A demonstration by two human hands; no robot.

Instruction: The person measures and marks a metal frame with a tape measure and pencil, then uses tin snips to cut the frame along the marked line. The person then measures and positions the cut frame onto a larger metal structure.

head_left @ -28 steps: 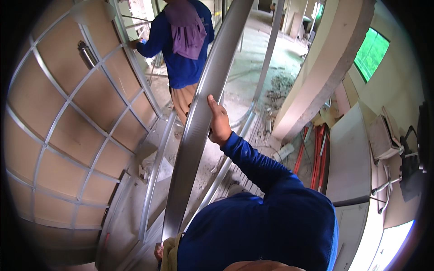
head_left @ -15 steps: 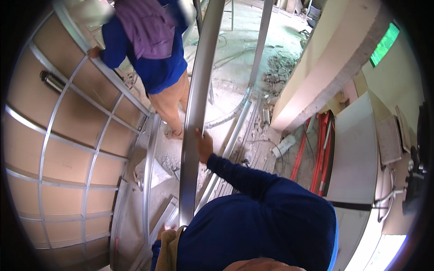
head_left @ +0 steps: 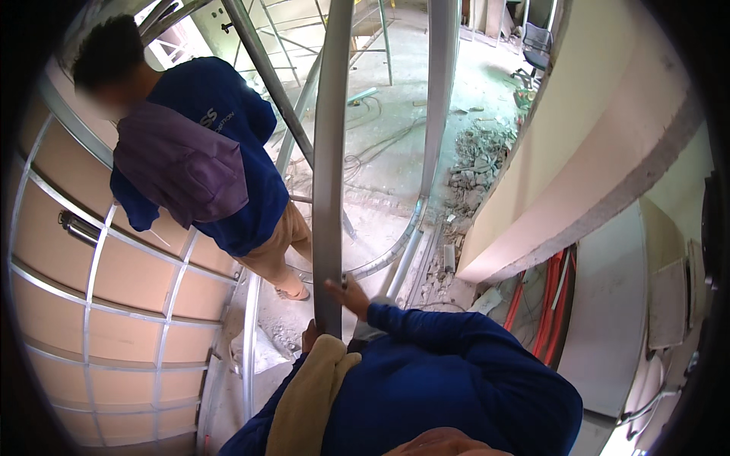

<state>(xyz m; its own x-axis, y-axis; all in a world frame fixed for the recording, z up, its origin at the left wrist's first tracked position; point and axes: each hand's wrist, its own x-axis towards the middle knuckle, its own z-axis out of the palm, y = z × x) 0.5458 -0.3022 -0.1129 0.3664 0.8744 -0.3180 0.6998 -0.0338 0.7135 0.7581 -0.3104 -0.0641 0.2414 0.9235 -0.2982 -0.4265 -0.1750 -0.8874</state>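
Note:
A long grey metal stud (head_left: 328,190) stands nearly upright before me, its top running out of view. My left hand (head_left: 309,335) is closed round its left edge, low down and partly hidden by a tan cloth (head_left: 308,395) over my shoulder. Slightly higher, my right hand (head_left: 352,297) reaches the stud from the right, fingers stretched out against its face and thumb raised. Left of the stud, a co-worker (head_left: 213,152) in a blue top with a purple cloth over the back stands facing the framed wall.
Metal framing (head_left: 90,304) crosses the brown-panelled wall at left. Another upright stud (head_left: 439,114) rises beyond mine, near a curved floor track (head_left: 391,258). Rubble (head_left: 475,163) lies beside a thick pale column (head_left: 578,152). Red pipes (head_left: 551,304) run at right; scaffolding (head_left: 304,38) stands behind.
The stud has become more upright. My left hand has risen to its edge, and my right hand has lowered relative to my view, fingers straightening. The co-worker has shifted left and let go of the framing.

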